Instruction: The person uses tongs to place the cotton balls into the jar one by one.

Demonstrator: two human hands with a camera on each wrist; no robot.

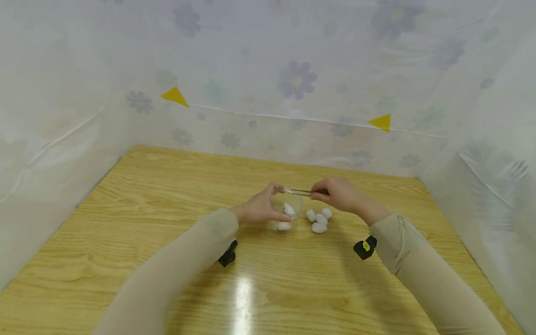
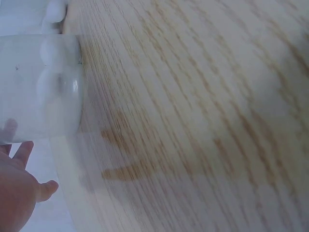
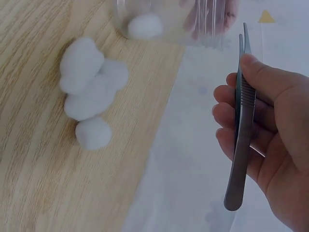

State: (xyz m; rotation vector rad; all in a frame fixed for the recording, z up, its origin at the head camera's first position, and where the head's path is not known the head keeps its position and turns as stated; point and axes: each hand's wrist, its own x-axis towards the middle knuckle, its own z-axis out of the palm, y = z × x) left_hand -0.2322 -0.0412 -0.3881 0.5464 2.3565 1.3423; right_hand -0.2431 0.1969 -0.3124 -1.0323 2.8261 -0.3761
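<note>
My left hand (image 1: 259, 208) grips a clear jar (image 1: 298, 203) near its mouth, thumb across the near side and fingers at the far side. White cotton balls (image 1: 284, 226) show through the jar's wall. My right hand (image 1: 341, 194) holds metal tweezers (image 3: 235, 188) between thumb and fingers, their tips pointing left over the jar's mouth in the head view. In the right wrist view nothing shows between the tips. Beside the jar, to the right, several loose cotton balls (image 3: 91, 99) lie in a cluster on the table.
The wood-grain table (image 1: 176, 186) carries all of this. Behind it hangs a pale flowered sheet (image 1: 251, 60) with two yellow triangles (image 1: 382, 122) on it. Dark wrist cameras (image 1: 364, 248) sit at both sleeves.
</note>
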